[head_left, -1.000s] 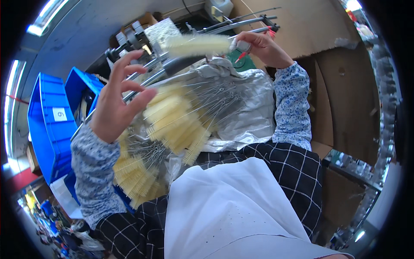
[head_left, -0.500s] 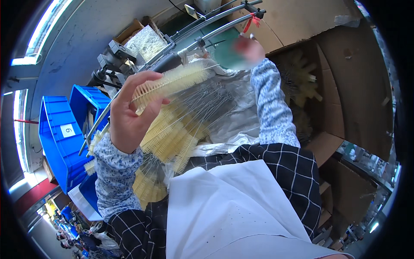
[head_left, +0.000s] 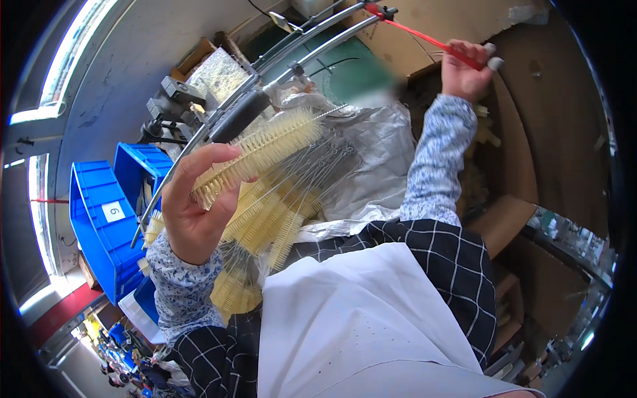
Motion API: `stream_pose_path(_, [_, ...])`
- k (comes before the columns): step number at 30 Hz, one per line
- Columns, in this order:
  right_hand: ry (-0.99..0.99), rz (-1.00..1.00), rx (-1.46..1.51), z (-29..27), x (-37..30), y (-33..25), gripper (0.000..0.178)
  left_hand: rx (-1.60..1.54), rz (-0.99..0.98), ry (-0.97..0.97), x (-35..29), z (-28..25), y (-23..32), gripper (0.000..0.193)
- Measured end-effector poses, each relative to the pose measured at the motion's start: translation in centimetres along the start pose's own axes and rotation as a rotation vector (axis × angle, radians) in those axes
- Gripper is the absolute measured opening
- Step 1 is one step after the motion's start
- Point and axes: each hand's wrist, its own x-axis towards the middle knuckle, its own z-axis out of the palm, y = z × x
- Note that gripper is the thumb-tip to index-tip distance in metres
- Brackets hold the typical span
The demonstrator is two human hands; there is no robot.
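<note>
My left hand [head_left: 199, 205] is closed around the bristle end of a cream bottle brush [head_left: 265, 149], its twisted wire stem pointing up and right. Out at the upper right, my right hand [head_left: 464, 76] grips a red cord [head_left: 424, 36], which runs taut to the end of the metal rods [head_left: 332, 43]. White covers sit on two of its fingertips. Beneath the left hand lies a pile of similar brushes [head_left: 265, 212], their looped wire stems fanning toward crumpled white plastic sheeting [head_left: 368, 152].
Blue bins [head_left: 99, 225] stand at the left. Beyond the pile is a clamp device [head_left: 176, 99] beside a speckled white block [head_left: 222, 73]. A large cardboard box [head_left: 517, 166] with more brushes inside stands at the right. White cloth [head_left: 358, 312] covers my lap.
My right hand has moved right and the red cord, slack before, is now stretched to it. The brush in my left hand has shifted slightly down and left.
</note>
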Motion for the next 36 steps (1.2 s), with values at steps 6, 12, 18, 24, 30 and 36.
stream_pose_path(6, [-0.184, -0.081, -0.27, 7.1, -7.1, -4.1, 0.018, 0.07, 0.12, -0.18, 2.4, 1.1, 0.7, 0.034])
stream_pose_path(12, [-0.34, -0.136, -0.69, 8.9, -12.3, 0.8, 0.046, 0.167, 0.213, -0.201, 3.9, 2.5, 0.9, 0.037])
stream_pose_path(18, [-0.355, -0.25, -1.061, 12.4, -13.9, 2.4, 0.038, 0.296, 0.359, -0.243, 4.7, 2.9, 1.6, 0.042])
stream_pose_path(24, [-0.265, 0.143, -1.19, 14.1, -14.6, 3.7, 0.037, 0.414, 0.468, -0.269, 4.8, 3.7, 2.5, 0.045])
stream_pose_path(30, [-0.354, 0.195, -1.189, 12.8, -14.9, 5.1, 0.041, 0.458, 0.474, -0.286, 4.9, 3.8, 2.8, 0.046])
stream_pose_path(36, [-0.29, 0.292, -1.168, 13.6, -14.4, 5.6, 0.034, 0.502, 0.5, -0.344, 4.6, 3.5, 2.7, 0.043])
